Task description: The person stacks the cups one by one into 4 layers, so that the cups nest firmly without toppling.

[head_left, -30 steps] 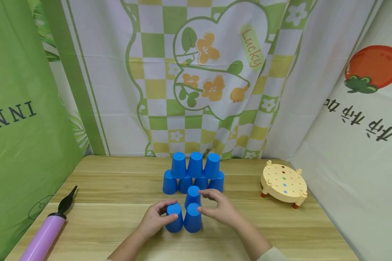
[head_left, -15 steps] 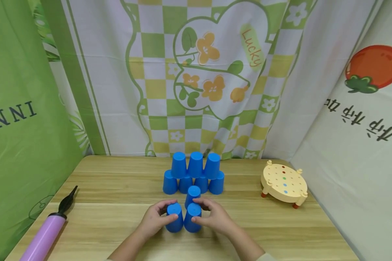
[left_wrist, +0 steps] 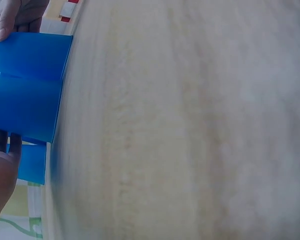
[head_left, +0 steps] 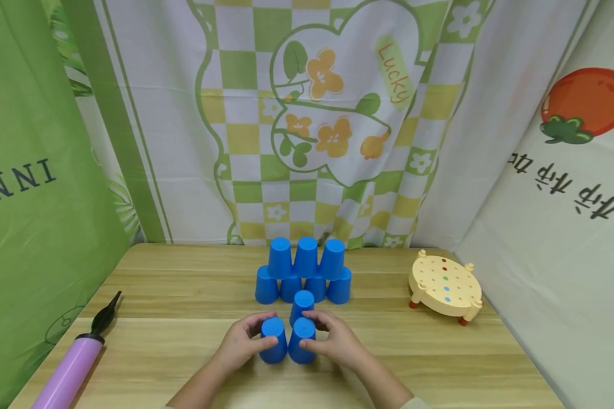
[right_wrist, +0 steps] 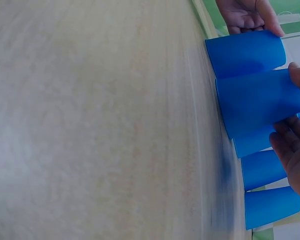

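Two upturned blue cups stood side by side, touching, at the near middle of the table (head_left: pixel 148 346). The left cup (head_left: pixel 273 341) was held in the grip of the left hand (head_left: pixel 241 344), whose fingers were curled round its outer side, thumb toward the near face. The right cup (head_left: pixel 302 341) was held likewise by the right hand (head_left: pixel 337 342), fingers wrapped over its far and outer side. With one hand on each outer flank, the pair was pressed together, probably so that the flat bases made a level, gapless seat. In the right wrist view the two cup walls were seen lying flush against each other, the left hand's fingertips showing beyond them.

Just behind the seam of the pair a third cup (head_left: pixel 302 301) stood untouched, mouth down. Further back a two-tier cup stack (head_left: pixel 303 271) was set: four cups on the table, three resting across the joins between them, which judging by the arrangement is what kept the upper row steady.

A purple hand pump (head_left: pixel 71 366) lay at the left edge, and a cream peg stool (head_left: pixel 444 286) stood well apart on the right.
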`<state>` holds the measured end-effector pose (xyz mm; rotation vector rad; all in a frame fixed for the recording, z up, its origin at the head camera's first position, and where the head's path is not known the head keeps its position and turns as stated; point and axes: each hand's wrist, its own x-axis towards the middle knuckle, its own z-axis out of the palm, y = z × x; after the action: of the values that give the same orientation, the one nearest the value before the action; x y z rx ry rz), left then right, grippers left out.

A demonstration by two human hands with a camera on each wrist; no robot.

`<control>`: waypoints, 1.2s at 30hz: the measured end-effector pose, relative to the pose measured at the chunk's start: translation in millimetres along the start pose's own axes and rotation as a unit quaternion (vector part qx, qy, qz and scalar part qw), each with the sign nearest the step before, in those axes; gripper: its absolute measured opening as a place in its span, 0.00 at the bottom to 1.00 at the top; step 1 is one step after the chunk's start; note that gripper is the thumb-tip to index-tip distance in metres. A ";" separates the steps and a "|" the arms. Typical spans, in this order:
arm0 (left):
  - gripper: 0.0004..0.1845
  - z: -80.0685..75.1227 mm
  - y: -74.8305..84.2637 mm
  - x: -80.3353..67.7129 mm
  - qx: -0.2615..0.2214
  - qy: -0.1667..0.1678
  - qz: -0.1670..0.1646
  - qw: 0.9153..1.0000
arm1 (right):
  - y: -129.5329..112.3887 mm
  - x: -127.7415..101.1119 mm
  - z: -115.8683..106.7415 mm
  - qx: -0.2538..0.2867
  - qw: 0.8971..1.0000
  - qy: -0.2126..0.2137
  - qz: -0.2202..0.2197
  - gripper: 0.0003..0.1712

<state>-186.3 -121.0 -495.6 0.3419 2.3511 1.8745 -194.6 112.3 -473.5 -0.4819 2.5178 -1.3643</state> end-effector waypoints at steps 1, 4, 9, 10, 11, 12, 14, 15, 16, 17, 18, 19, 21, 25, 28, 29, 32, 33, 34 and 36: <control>0.29 -0.4 0.3 -0.1 0.003 -0.002 -0.001 1.000 | 0.0 -0.1 0.0 0.000 1.000 0.000 0.001 0.32; 0.30 -1.4 2.7 -0.1 0.010 -0.006 -0.009 1.000 | -0.8 -0.7 -0.6 -0.002 1.000 0.000 0.000 0.33; 0.30 -3.5 12.2 1.5 0.018 0.013 -0.024 0.999 | -6.7 -3.1 -7.7 -0.020 1.000 0.003 -0.018 0.33; 0.29 -4.2 15.0 2.1 0.018 0.016 -0.028 0.999 | -8.5 -3.9 -10.2 -0.022 0.999 0.004 -0.025 0.33; 0.29 -5.1 18.1 2.9 0.020 0.018 -0.031 0.999 | -10.6 -5.0 -13.2 -0.024 0.999 0.006 -0.030 0.32; 0.29 -5.8 22.0 3.7 0.023 0.019 -0.036 0.999 | -13.0 -6.0 -16.6 -0.024 0.999 0.008 -0.037 0.32; 0.29 -8.1 31.5 5.6 0.029 0.013 -0.040 0.999 | -18.6 -8.1 -24.4 -0.021 0.998 0.010 -0.050 0.31; 0.29 -9.4 37.3 7.1 0.029 0.011 -0.039 0.999 | -21.8 -8.6 -29.1 -0.022 0.998 0.014 -0.060 0.31; 0.29 -10.7 43.9 8.7 0.028 0.008 -0.037 0.999 | -25.7 -9.3 -34.4 -0.024 0.997 0.019 -0.067 0.30; 0.30 -12.2 51.3 10.4 0.026 0.005 -0.033 0.999 | -30.2 -9.9 -40.1 -0.029 0.997 0.024 -0.072 0.30; 0.29 -13.8 59.2 12.2 0.020 0.004 -0.031 0.999 | -35.0 -10.2 -46.0 -0.031 0.996 0.030 -0.076 0.30; 0.30 -15.7 67.2 14.3 0.015 0.004 -0.028 0.999 | -40.0 -10.4 -52.1 -0.035 0.996 0.037 -0.078 0.30; 0.29 -19.9 83.4 18.6 0.008 0.006 -0.022 1.000 | -54.4 -11.9 -64.3 -0.041 0.995 0.046 -0.074 0.29; 0.29 -27.5 110.8 32.2 0.016 0.005 -0.002 1.000 | -74.3 -8.7 -89.4 -0.039 0.996 0.047 -0.070 0.30; 0.30 -32.9 126.6 46.2 0.030 0.007 0.017 0.999 | -81.6 0.7 -105.4 -0.040 0.994 0.053 -0.084 0.32; 0.30 -34.5 131.7 50.9 0.036 0.013 0.022 0.999 | -85.2 3.8 -110.3 -0.042 0.994 0.057 -0.084 0.33; 0.31 -39.0 146.2 65.1 0.037 0.020 0.038 0.998 | -95.5 14.1 -123.5 -0.053 0.992 0.075 -0.087 0.34; 0.31 -40.3 150.5 69.4 0.036 0.023 0.043 0.998 | -98.7 17.7 -127.5 -0.055 0.992 0.080 -0.085 0.34; 0.32 -41.1 154.5 73.9 0.036 0.028 0.043 0.998 | -102.3 20.7 -131.4 -0.058 0.991 0.085 -0.081 0.34; 0.32 -42.1 161.2 82.3 0.035 0.034 0.048 0.998 | -107.9 27.6 -138.4 -0.064 0.990 0.094 -0.078 0.35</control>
<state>-258.9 -106.8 -325.1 0.4121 2.4917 1.8776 -250.8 152.1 -309.7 -0.6134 2.7860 -1.3655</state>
